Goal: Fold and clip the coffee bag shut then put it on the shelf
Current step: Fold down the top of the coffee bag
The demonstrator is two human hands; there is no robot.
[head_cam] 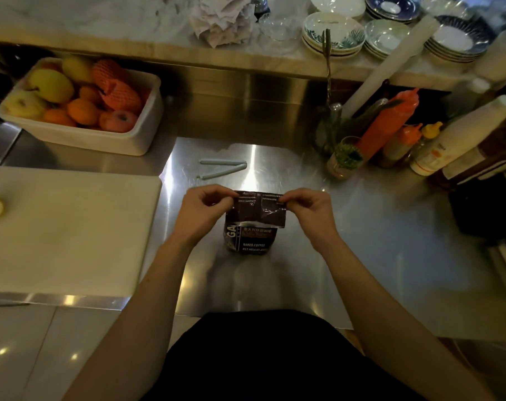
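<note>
Standing upright on the stainless steel counter (pixel 361 241), the coffee bag (pixel 253 227) sits at frame centre, directly in front of you. Your left hand (pixel 201 209) pinches the top flap's left corner; your right hand (pixel 309 211) pinches the right corner. Both grips narrow, thumb against fingers, holding the flap, which is bent over toward you. Bag body dark, white print on the near face.

Bag clip (pixel 223 169): at 12 o'clock from the bag, lying open in a V on bare steel, apart from both hands.

Surface notes: steel is scratched, with bright light glare around the clip. White cutting board (pixel 72 227) at 9 o'clock, its edge near your left forearm. White tub of fruit (pixel 81 96) at 10 o'clock: yellow fruit, oranges, a pink apple. Squeeze bottles (pixel 390 128) and sleeved cup stacks lean at 2 o'clock.

Raised marble shelf (pixel 101 27) runs across 12 o'clock, carrying stacked bowls (pixel 333 33) and a crumpled cloth (pixel 223 18). Lighting dim, warm.
</note>
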